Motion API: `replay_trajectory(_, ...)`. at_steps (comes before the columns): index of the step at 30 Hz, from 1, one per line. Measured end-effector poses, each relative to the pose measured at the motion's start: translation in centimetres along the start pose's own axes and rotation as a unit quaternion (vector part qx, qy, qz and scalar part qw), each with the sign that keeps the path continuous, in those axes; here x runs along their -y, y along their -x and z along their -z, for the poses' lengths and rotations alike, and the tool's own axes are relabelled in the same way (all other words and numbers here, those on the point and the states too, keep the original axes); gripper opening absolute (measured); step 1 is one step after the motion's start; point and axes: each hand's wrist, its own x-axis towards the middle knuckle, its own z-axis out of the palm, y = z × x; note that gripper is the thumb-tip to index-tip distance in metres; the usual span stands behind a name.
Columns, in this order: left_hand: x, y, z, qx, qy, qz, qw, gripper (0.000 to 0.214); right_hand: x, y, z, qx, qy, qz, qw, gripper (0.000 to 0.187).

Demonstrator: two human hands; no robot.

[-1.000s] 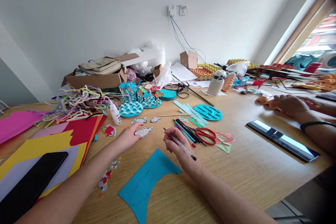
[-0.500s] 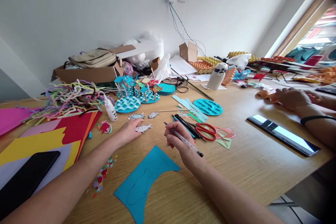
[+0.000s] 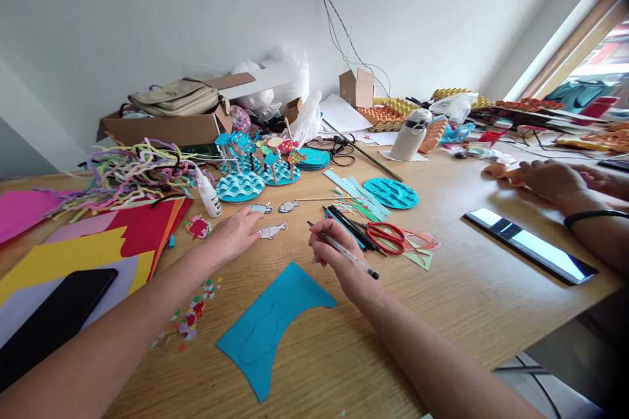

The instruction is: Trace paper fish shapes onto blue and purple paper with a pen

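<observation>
My left hand point(image 3: 236, 234) lies low over the table with its fingers stretched out. Its fingertips reach the edge of one paper fish cutout point(image 3: 260, 208), partly covering it. Just to the right of the fingers lies a second paper fish point(image 3: 273, 230), and a third small fish point(image 3: 288, 206) is farther back. In my right hand point(image 3: 344, 265) a clear pen point(image 3: 351, 260) with a black end is gripped, its tip pointing up and left above the tabletop. Nearer to me rests a blue paper piece point(image 3: 275, 327) with a fish outline drawn on it.
Red-handled scissors point(image 3: 388, 237), markers point(image 3: 346, 229) and paper strips lie right of centre. A glue bottle point(image 3: 209, 193), pipe cleaners point(image 3: 142, 167), coloured sheets point(image 3: 93, 255) and a black phone point(image 3: 59, 314) are leftward. Another person's hands point(image 3: 553, 180) work beyond a tablet-like device point(image 3: 531, 245).
My left hand has shifted off the nearer fish toward the one behind it. My right hand still holds the pen in about the same pose. The view has tilted slightly.
</observation>
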Motion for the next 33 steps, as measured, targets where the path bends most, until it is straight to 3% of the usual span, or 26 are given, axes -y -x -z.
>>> replay_trajectory(6, -3.0, 5.1, 2.2, 0.023, 0.02, -0.058, 0.998, 0.02, -0.3, -0.4, 0.5, -0.029, 0.12, 0.043, 0.991, 0.011)
replay_trajectory(10, -6.0, 9.9, 0.7, 0.114, 0.057, -0.117, 0.985, 0.03, -0.5, -0.2, 0.4, -0.008, 0.272, 0.117, 0.955, 0.007)
replay_trajectory(13, -6.9, 12.3, -0.8, 0.12, 0.035, -0.134, 0.983, 0.05, -0.7, 0.5, 0.2, 0.041, 0.389, 0.132, 0.911, 0.011)
replay_trajectory(18, -7.2, 13.1, -0.7, 0.157, 0.019, -0.14, 0.977, 0.056, -0.5, 1.8, 0.5, 0.14, 0.506, 0.112, 0.844, 0.018)
replay_trajectory(23, -7.0, 12.6, -0.8, 0.189, -0.007, -0.153, 0.97, 0.046, 0.3, 3.3, 0.5, 0.187, 0.523, 0.079, 0.828, 0.021)
replay_trajectory(29, -6.0, 12.6, -0.6, 0.143, -0.018, -0.194, 0.97, 0.035, 0.3, 2.9, 1.3, 0.178, 0.487, 0.105, 0.849, 0.02)
replay_trajectory(33, -4.5, 11.4, 0.5, 0.004, -0.005, -0.204, 0.979, 0.033, 0.5, 1.4, 2.3, 0.137, 0.492, 0.125, 0.85, 0.017)
